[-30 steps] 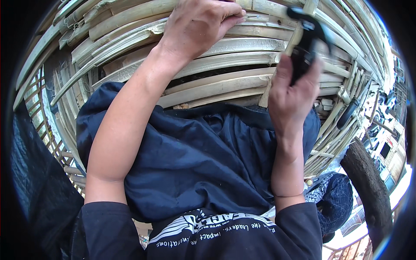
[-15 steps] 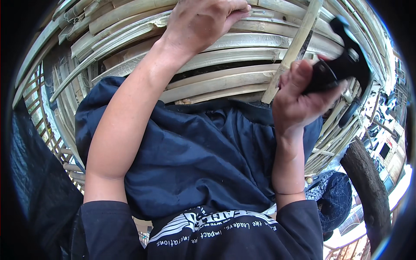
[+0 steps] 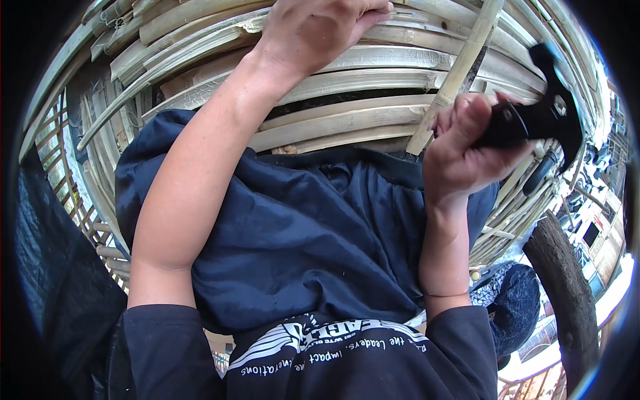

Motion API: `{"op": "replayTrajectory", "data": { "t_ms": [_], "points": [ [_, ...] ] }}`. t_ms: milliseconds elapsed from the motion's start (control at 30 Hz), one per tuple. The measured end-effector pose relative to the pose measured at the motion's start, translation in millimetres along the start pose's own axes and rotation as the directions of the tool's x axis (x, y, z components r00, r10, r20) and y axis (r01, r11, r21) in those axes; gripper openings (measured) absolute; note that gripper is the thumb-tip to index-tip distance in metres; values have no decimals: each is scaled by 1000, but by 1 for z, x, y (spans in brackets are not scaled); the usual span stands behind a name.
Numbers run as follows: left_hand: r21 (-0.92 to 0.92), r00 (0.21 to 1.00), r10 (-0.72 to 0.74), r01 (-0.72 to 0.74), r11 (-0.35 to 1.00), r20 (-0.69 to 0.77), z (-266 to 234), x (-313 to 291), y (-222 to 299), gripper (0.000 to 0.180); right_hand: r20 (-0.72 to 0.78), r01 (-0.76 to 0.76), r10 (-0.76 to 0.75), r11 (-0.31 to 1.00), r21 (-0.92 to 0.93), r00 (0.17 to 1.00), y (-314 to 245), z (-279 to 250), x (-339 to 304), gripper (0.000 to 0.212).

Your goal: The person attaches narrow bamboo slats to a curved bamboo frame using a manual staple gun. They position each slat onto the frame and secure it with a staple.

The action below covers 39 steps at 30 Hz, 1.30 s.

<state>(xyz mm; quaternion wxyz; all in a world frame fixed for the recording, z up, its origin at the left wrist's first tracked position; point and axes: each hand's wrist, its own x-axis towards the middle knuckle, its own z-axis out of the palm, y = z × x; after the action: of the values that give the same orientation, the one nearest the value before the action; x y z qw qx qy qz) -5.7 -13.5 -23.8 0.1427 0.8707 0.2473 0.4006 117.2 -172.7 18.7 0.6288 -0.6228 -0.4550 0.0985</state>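
In my right hand (image 3: 467, 143) is a black hammer (image 3: 559, 107), gripped near its head and held above the bamboo at the right. Its head has a curved end and a bolt-like spot at the middle. My left hand (image 3: 313, 30) reaches to the top edge over the split bamboo strips (image 3: 360, 120). Its thumb and fingers are pinched together close to the strips; what they hold, if anything, is too small to make out. An upright bamboo slat (image 3: 460, 73) crosses the strips between my hands.
Dark blue cloth (image 3: 313, 227) covers my lap. A dark rounded handle (image 3: 539, 175) shows among strips at the right. Beyond stands a rough wooden post (image 3: 567, 293), beside a person in a dark patterned head covering (image 3: 517, 310). Dark sheeting (image 3: 60, 280) hangs at the left.
The hammer has moved a little to the right and down, with my right hand shifting slightly. My left hand has edged slightly right, still pinched.
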Motion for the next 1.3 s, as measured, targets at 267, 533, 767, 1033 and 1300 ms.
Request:
{"op": "replayTrajectory", "data": {
  "t_ms": [267,533,767,1033,1300],
  "points": [
    [0,1000,1,-1,1000,18,-3,0,4,10,138,-52,83,974,-220,987,3,-9,9,30],
    [7,999,-29,29,1000,42,-5,-6,7,12,264,0,131,896,-444,956,3,-10,8,32],
    [53,998,43,-41,998,-35,-6,8,2,11,263,96,36,877,-470,964,10,-13,14,35],
    [-17,1000,5,-6,1000,-30,0,-2,1,10,377,195,79,749,-634,923,3,-18,10,36],
    [-22,1000,-15,15,1000,11,-3,-1,4,11,408,156,137,779,-607,903,1,-16,14,31]
  ]
}}
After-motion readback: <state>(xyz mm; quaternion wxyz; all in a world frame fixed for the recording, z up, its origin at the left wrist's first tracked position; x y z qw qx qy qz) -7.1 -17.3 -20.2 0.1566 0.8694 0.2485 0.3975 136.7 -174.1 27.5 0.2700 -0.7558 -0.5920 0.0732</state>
